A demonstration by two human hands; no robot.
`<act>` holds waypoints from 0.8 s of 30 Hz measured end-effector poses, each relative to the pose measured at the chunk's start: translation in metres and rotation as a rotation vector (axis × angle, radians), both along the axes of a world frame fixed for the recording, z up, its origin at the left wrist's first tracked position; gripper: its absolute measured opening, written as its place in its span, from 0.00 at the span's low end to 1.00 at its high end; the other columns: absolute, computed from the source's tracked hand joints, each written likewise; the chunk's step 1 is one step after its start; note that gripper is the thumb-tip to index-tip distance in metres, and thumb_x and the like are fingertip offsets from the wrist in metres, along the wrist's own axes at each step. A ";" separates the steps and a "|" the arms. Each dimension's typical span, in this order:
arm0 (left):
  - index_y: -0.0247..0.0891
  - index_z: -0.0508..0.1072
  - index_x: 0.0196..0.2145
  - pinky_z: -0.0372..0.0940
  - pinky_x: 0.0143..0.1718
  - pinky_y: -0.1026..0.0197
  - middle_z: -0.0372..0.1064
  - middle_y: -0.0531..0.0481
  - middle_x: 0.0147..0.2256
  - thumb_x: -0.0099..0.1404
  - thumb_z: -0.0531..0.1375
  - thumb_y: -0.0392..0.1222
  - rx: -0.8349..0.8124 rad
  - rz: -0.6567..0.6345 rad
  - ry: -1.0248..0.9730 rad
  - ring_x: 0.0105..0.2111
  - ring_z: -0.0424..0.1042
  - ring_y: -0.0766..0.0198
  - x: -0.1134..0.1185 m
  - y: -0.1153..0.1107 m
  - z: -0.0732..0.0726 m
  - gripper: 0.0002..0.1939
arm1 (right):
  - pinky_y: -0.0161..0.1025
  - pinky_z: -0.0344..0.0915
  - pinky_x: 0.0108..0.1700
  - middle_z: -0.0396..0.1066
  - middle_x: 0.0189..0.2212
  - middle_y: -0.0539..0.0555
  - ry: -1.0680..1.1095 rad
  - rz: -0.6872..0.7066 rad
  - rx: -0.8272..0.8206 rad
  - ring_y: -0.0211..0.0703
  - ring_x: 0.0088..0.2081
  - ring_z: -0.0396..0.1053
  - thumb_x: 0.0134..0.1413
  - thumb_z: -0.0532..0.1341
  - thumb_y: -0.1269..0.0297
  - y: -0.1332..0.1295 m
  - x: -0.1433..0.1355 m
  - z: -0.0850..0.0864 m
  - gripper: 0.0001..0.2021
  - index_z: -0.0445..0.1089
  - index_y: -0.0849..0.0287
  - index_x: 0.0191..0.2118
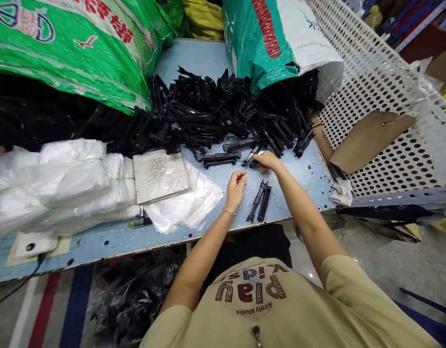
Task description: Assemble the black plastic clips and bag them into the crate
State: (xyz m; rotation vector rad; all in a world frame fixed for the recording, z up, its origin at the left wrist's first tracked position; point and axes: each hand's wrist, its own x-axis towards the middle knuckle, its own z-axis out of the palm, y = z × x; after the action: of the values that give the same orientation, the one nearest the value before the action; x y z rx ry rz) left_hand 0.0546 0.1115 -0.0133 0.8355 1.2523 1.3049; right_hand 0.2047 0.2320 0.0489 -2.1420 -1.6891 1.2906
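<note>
My right hand (266, 160) is closed on a slim black plastic part (250, 155) at the near edge of a heap of similar parts (208, 104). My left hand (236, 188) is just to its left above the table, fingers loosely bent with a small gap at the thumb, and nothing shows between them. A bracelet (229, 211) circles that wrist. Two black parts (259, 200) lie side by side close to the front edge, between my forearms. Another long black part (218, 158) rests flat just beyond my left hand.
White plastic bags (70, 181) in bundles lie at the left, beside a flat board (161, 176) on loose clear bags (182, 208). A green sack (81, 53) and a teal-white sack (269, 43) stand behind. A perforated white panel (375, 87) borders the blue table (99, 249) at right.
</note>
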 end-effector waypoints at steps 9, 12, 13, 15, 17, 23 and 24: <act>0.43 0.67 0.53 0.74 0.47 0.53 0.75 0.47 0.43 0.64 0.62 0.67 0.046 -0.245 -0.300 0.42 0.78 0.58 -0.016 -0.015 0.048 0.31 | 0.34 0.65 0.24 0.70 0.20 0.47 0.514 0.366 -0.007 0.37 0.20 0.68 0.60 0.62 0.48 -0.102 0.012 0.030 0.17 0.66 0.58 0.33; 0.48 0.58 0.62 0.75 0.39 0.58 0.72 0.51 0.41 0.66 0.63 0.63 0.181 -0.202 -0.091 0.35 0.77 0.64 -0.018 -0.035 0.066 0.34 | 0.36 0.65 0.31 0.71 0.26 0.50 0.439 0.302 0.364 0.38 0.25 0.68 0.67 0.52 0.40 -0.108 0.015 0.045 0.23 0.66 0.57 0.36; 0.49 0.55 0.64 0.74 0.37 0.59 0.71 0.51 0.41 0.66 0.63 0.62 0.207 -0.207 -0.038 0.32 0.76 0.65 -0.020 -0.041 0.070 0.36 | 0.37 0.64 0.33 0.70 0.28 0.50 0.403 0.307 0.490 0.39 0.28 0.68 0.69 0.49 0.39 -0.106 0.015 0.049 0.24 0.66 0.56 0.36; 0.51 0.51 0.65 0.73 0.32 0.60 0.70 0.52 0.41 0.67 0.63 0.60 0.228 -0.227 0.017 0.29 0.74 0.67 -0.024 -0.050 0.075 0.37 | 0.39 0.64 0.38 0.69 0.30 0.51 0.362 0.405 0.650 0.41 0.33 0.67 0.70 0.47 0.38 -0.104 0.011 0.055 0.25 0.64 0.55 0.36; 0.52 0.51 0.65 0.72 0.29 0.61 0.70 0.51 0.42 0.68 0.62 0.61 0.211 -0.238 0.015 0.27 0.73 0.67 -0.028 -0.056 0.079 0.35 | 0.40 0.62 0.39 0.68 0.31 0.52 0.357 0.501 0.726 0.42 0.34 0.66 0.71 0.45 0.38 -0.105 0.005 0.057 0.26 0.64 0.55 0.35; 0.49 0.53 0.65 0.73 0.31 0.59 0.72 0.45 0.48 0.68 0.60 0.62 0.158 -0.263 0.084 0.32 0.76 0.62 -0.036 -0.066 0.081 0.35 | 0.36 0.58 0.30 0.61 0.25 0.48 0.560 0.391 0.509 0.38 0.27 0.58 0.67 0.50 0.38 -0.119 -0.018 0.047 0.25 0.61 0.55 0.30; 0.48 0.55 0.65 0.74 0.35 0.57 0.71 0.43 0.51 0.67 0.62 0.61 0.176 -0.228 0.135 0.36 0.78 0.59 -0.036 -0.067 0.080 0.36 | 0.35 0.55 0.26 0.57 0.22 0.46 0.653 0.330 0.369 0.36 0.23 0.54 0.67 0.49 0.39 -0.120 -0.021 0.043 0.25 0.59 0.54 0.29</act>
State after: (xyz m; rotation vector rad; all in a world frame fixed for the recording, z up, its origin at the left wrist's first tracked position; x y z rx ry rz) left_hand 0.0182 0.0446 0.0665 1.1733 1.1191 1.2011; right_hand 0.1838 0.1121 0.0924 -1.1015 -1.8196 1.4018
